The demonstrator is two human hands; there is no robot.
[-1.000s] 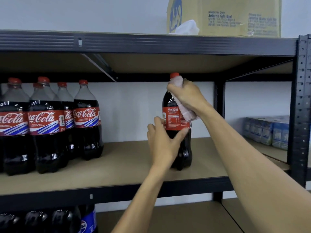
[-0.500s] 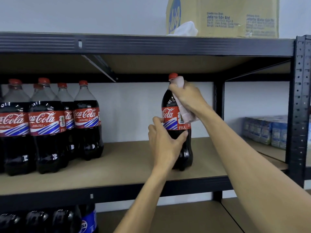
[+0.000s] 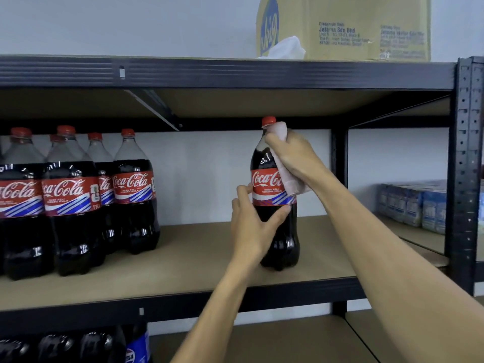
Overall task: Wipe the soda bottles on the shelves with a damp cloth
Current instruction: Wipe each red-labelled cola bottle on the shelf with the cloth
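Soda bottle (image 3: 284, 239) stands upright toward the right end of the shelf (image 3: 199, 247), well apart from the other bottles (image 3: 76, 205) at its left. Left hand (image 3: 252, 226) grips its waist, steadying; right hand (image 3: 294, 155) clamps the cloth (image 3: 291, 185) against neck and shoulder. Wiping's under way: next, I'd say, drag the cloth down the body.

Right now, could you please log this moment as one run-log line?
step wipe | left hand grips bottle | right hand holds cloth against its shoulder

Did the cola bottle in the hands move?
Yes. The Coca-Cola bottle spun on the spot, its label sliding right, toward the black shelf post.
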